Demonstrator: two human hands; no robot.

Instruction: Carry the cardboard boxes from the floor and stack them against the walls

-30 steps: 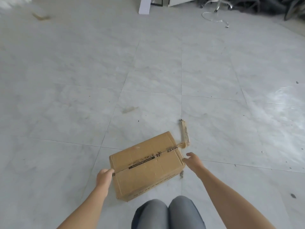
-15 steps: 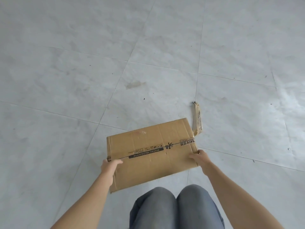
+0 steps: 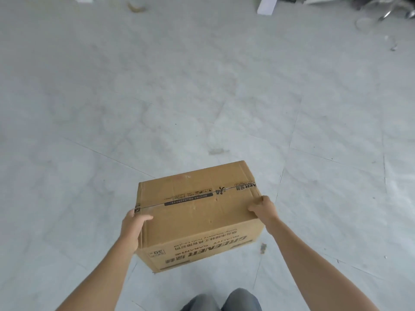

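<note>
A brown cardboard box (image 3: 197,209) with black print and a taped seam hangs in front of me, lifted off the grey tiled floor. My left hand (image 3: 132,225) grips its left side, thumb curled over the top edge. My right hand (image 3: 262,207) grips the right top edge, fingers curled on the corner. Its near face shows upside-down lettering. No wall or other box shows in view.
Grey marble floor tiles (image 3: 134,97) stretch ahead. A white board (image 3: 266,5) and chair legs with clutter (image 3: 386,12) lie at the far right. A scrap (image 3: 135,7) lies far left, a small bit of debris (image 3: 262,248) by the box. My knees (image 3: 222,299) show below.
The box has come up off the floor between both hands and now shows its near face. The view has tilted up toward the far side of the room.
</note>
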